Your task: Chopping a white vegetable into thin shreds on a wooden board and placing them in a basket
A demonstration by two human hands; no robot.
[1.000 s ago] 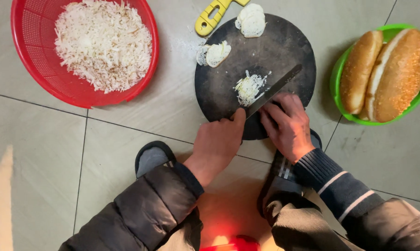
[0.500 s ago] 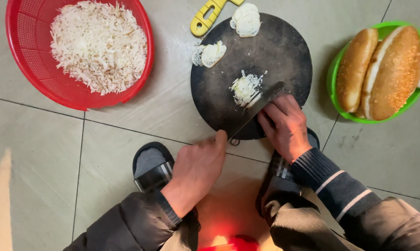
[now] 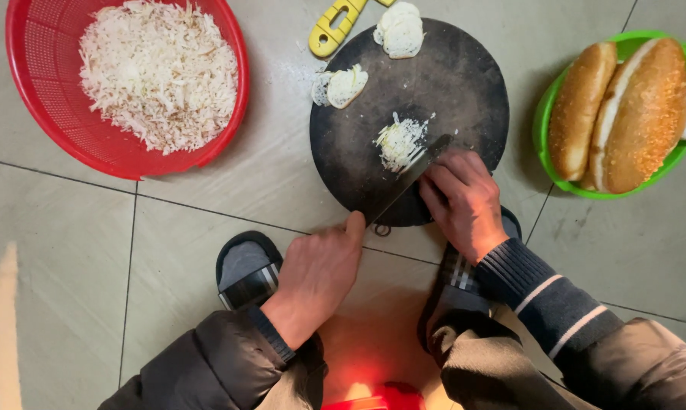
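Right hand (image 3: 464, 201): fingers wrapped tight around the knife (image 3: 410, 179) on the round dark cutting board (image 3: 449, 83)
Blade: touching the shredded pile (image 3: 400, 141) mid-board
Left hand (image 3: 320, 273): loosely curled, holding nothing, at the board's near edge; thumb by the knife's end
Red basket (image 3: 31, 106): left of board

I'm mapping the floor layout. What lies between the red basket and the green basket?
The head view shows the round dark cutting board with cabbage pieces between red basket and green basket.

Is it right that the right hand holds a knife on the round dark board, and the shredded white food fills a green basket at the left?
Not quite: in the head view the shredded food fills a red basket, not a green one. The rest holds: the right hand holds the knife on the round dark board.
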